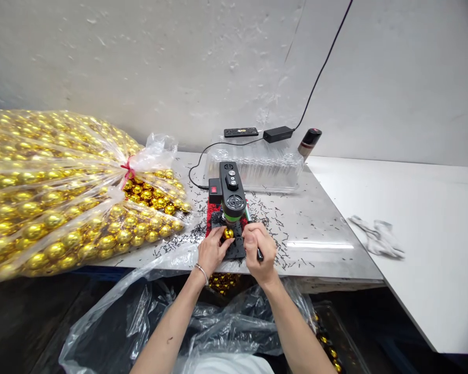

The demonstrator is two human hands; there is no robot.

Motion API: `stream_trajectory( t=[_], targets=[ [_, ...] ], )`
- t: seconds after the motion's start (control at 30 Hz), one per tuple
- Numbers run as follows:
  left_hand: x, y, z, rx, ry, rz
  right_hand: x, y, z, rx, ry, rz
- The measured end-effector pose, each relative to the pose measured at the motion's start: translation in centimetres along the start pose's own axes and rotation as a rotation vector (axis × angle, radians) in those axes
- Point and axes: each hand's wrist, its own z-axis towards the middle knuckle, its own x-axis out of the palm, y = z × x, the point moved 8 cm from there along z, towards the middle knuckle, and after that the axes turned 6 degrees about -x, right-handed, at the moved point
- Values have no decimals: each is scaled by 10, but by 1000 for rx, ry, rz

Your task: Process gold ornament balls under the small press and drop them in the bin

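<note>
A small black machine (233,192) with a red switch stands on the metal table, its head tilted over a dark base plate. Beneath the head is a gold ball (228,234). My left hand (214,246) holds this ball between thumb and fingers, on the plate. My right hand (260,249) is wrapped round the black-gripped lever (259,255) at the machine's right side. Short black bits (273,223) lie scattered round the machine.
A big clear bag of gold balls (54,202) fills the left. Behind the machine are a clear plastic box (257,169), a power adapter (278,134) and a dark can (309,144). White gloves (377,237) lie at right. Clear plastic (140,311) hangs below the table edge.
</note>
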Motion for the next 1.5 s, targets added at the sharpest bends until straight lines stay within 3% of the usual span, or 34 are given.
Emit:
stream_trajectory(
  t=[0.27, 0.5, 0.63, 0.73, 0.93, 1.07, 1.2, 1.27, 1.37, 1.47, 1.5],
  targets=[
    [-1, 8, 0, -112, -2, -238, 12, -17, -35, -91, -24, 11],
    [0, 6, -1, -87, -2, -179, 17, -28, -48, -39, -75, -11],
    [1, 6, -2, -70, 10, -153, 21, -27, -52, -125, -66, -21],
    [1, 6, -2, -81, 8, -198, 19, -21, -47, -159, -56, -37],
    [-6, 3, 0, -110, 3, -310, 1, -8, -1, 41, -80, 11],
    [-17, -4, -30, 14, 36, -379, -5, -4, 20, 141, -64, 43],
    [-10, 1, -85, 124, 145, -236, -2, -4, 9, 96, -56, 45],
    [-10, 7, -97, 119, 152, -186, 0, -6, 1, 81, -77, 48],
    [-32, 13, -77, 80, 41, -204, 1, -6, -5, 66, -101, 57],
    [-77, 24, -20, -2, -217, -196, 2, -4, -4, 43, -106, 54],
    [-88, 27, 2, -31, -255, -116, 2, -3, -4, 41, -108, 51]
  ],
)
